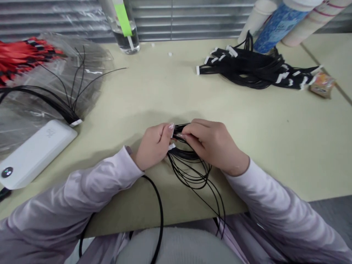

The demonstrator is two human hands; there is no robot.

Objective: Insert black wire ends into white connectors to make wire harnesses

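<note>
Close to the table's front edge, both my hands work at a wire harness [189,156] of thin black wires with white connectors at its ends. My left hand [155,145] grips a white connector [172,131] between thumb and fingers. A second white connector [172,146] shows just below the left thumb. My right hand [213,143] pinches black wires right beside the held connector; its fingertips nearly touch the left thumb. The wires loop down below the hands, and a few loose ends hang over the table edge. Which single wire the right fingertips hold is too small to tell.
At back right lies a pile of black harnesses [247,68], near tubes [283,24] and a small packet [322,85]. On the left are a white power bank [38,154], a plastic bag [93,79] and red wires [24,57]. A bottle [125,33] stands at the back.
</note>
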